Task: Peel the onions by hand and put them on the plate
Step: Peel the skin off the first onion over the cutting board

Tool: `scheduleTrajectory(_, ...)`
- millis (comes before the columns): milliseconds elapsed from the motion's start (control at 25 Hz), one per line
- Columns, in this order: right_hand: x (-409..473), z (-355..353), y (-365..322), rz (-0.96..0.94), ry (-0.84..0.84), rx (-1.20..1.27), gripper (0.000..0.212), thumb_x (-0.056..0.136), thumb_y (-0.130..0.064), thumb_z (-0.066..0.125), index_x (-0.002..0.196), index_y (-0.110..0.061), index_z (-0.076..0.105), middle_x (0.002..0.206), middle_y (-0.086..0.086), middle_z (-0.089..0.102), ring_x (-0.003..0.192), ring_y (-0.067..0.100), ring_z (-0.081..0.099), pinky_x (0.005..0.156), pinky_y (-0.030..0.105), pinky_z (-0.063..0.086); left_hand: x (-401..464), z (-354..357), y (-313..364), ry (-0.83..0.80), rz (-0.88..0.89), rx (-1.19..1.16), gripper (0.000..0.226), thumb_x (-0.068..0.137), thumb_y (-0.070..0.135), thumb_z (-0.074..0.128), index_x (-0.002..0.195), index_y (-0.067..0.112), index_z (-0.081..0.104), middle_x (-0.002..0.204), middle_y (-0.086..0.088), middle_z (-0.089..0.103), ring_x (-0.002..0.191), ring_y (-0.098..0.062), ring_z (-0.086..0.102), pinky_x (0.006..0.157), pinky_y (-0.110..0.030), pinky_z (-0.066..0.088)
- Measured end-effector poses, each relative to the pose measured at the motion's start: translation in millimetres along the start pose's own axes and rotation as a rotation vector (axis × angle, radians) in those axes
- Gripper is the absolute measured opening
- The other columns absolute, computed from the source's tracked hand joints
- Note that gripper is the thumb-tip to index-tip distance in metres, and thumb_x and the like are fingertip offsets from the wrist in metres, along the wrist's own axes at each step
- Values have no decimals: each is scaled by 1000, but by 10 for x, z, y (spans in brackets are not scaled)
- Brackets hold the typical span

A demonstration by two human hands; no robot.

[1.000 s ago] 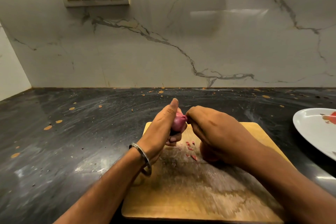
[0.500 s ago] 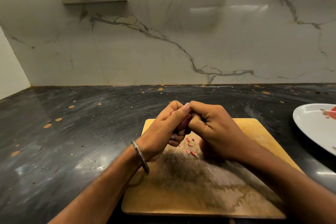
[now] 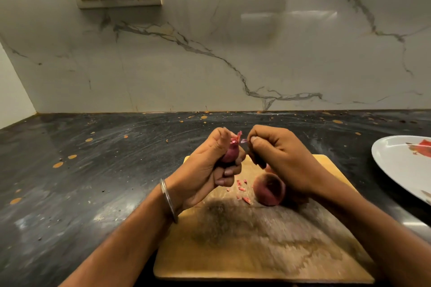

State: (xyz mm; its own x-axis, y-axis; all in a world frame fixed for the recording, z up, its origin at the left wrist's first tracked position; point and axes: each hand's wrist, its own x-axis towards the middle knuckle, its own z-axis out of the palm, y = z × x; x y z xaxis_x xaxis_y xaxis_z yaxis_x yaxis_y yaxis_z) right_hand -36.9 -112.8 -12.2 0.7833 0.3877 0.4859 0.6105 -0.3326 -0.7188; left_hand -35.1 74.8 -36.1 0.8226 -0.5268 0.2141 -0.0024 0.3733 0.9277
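Left hand [image 3: 207,170] curls round a small red onion [image 3: 229,155], fingers wrapped under it and thumb along its far side, so the bulb sits in the fist with its tip pointing up, above the far edge of the wooden cutting board [image 3: 256,251]. From where I watch, my right hand [image 3: 282,158] is just beside it, thumb and forefinger pinching a thin strip of skin [image 3: 243,140] that stands off the onion's tip; the rest of its fingers are curled in. A second, larger onion [image 3: 270,190] lies on the board under the right hand, near the board's far right part. Small pink skin scraps [image 3: 241,190] are scattered on the board between the two hands, just left of that onion. A metal bangle [image 3: 168,202] rings the left wrist. The board sits on the dark table [image 3: 81,182] near its front edge. A white plate [image 3: 401,170] rests at the table's right edge, well apart from the hands, with some red bits on it.
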Motion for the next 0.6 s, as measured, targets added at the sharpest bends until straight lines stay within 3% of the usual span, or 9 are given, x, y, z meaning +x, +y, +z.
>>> scheduleTrajectory(80,-30,-13,13,-107,27,-274,22,94,-22,52,76,-19,64,65,-3,63,61,15,58,59,39,48,30,-39,6,126,27,-44,41,90,50,51,113,16,47,81,-4,56,57,-8,39,46,-18,27)
scheduleTrajectory(200,-41,-16,17,-188,-55,-458,12,92,-23,68,93,-18,79,79,-8,73,70,6,65,66,31,53,67,-77,16,245,30,-70,38,89,46,51,108,13,58,85,-6,57,58,-8,40,46,-18,28)
scheduleTrajectory(320,-40,-3,19,-170,-190,-564,24,86,-33,77,107,-23,79,89,-9,74,78,3,66,72,28,55,73,-81,7,295,-20,-62,35,93,45,49,103,14,63,85,-5,56,57,-8,41,45,-19,30)
scheduleTrajectory(400,-36,8,19,-178,-160,-544,24,85,-36,75,104,-22,78,89,-10,72,79,3,64,71,24,52,73,-92,12,300,-44,-66,31,100,38,44,103,15,64,84,-4,52,57,-9,42,44,-19,30)
scheduleTrajectory(480,-29,7,12,-160,27,-415,18,85,-34,74,96,-19,75,82,-11,70,76,4,63,68,20,49,70,-89,13,280,-48,-60,25,98,30,47,109,13,61,83,-3,50,58,-10,43,44,-20,30)
scheduleTrajectory(600,-33,24,-22,-50,163,-154,27,81,-34,76,102,-20,68,84,-8,70,81,7,68,72,20,55,59,-63,4,211,-60,-59,33,90,27,56,117,10,52,82,-4,58,62,-13,50,45,-20,39)
